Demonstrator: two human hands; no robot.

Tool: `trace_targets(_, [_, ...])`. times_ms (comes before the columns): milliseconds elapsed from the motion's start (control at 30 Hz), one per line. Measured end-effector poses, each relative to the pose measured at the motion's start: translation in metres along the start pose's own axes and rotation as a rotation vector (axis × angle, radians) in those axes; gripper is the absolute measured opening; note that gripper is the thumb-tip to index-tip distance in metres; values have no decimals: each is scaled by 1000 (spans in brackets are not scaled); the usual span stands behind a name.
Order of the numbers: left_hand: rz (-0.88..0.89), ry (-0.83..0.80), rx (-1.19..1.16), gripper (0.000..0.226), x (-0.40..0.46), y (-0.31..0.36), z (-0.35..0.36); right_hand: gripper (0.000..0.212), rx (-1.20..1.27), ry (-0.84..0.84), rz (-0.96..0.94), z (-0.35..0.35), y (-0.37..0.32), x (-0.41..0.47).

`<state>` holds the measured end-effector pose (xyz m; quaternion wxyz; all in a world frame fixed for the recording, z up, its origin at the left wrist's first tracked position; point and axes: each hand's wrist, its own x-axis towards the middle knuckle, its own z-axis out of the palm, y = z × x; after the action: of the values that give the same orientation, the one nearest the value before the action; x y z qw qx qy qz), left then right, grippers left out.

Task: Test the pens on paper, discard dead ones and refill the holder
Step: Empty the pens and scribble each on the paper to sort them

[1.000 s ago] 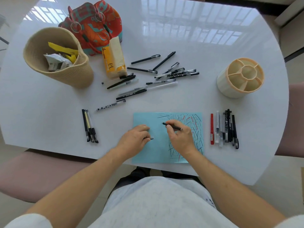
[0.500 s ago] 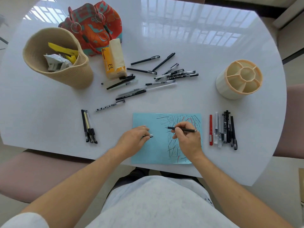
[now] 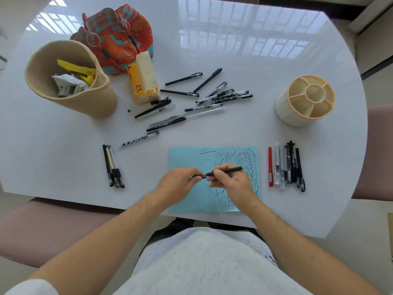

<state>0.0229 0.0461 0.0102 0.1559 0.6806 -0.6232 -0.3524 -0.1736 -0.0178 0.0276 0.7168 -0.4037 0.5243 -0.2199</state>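
A light blue sheet of paper (image 3: 185,158), covered with black and red scribbles on its right half, lies at the table's near edge. Above it my right hand (image 3: 230,184) pinches a black pen (image 3: 228,170) held level. My left hand (image 3: 177,185) grips the pen's cap (image 3: 196,177), which meets the pen's left end. Several untested pens (image 3: 191,105) lie scattered mid-table. A row of several pens (image 3: 286,167) lies right of the paper; three pens (image 3: 112,166) lie to its left. The cream divided pen holder (image 3: 282,107) stands at the right.
A woven beige basket (image 3: 91,99) holding crumpled paper and yellow scraps stands at the left. Behind it are a colourful cloth bag (image 3: 119,37) and a yellow tissue pack (image 3: 142,81). Pink chair seats flank the white table (image 3: 234,50).
My right hand lifted the pen off the paper, turned it level and brought it left. My left hand moved right with the cap until it met the pen's tip end.
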Motion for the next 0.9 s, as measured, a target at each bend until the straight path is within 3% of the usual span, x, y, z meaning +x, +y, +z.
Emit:
trace_targets(233, [9, 24, 48, 17, 6, 21, 2, 11, 34, 126, 18, 10, -2, -1])
trace_targets(433, [-1, -11, -14, 19, 12, 27, -2, 16, -116, 79, 30, -18, -14, 9])
trace_targets(500, [2, 2, 8, 29, 16, 23, -3, 14, -254, 118, 21, -44, -25, 19])
trace_targets(633, [-53, -2, 113, 38, 10, 0, -4, 3, -773, 303, 36, -100, -40, 39])
trace_targets(700, [-66, -31, 198, 42, 3, -12, -1, 13, -987, 317, 59, -116, -38, 46])
trace_targets(900, [-104, -71, 347, 54, -11, -30, 9, 31, -1197, 325, 15, -124, -20, 47])
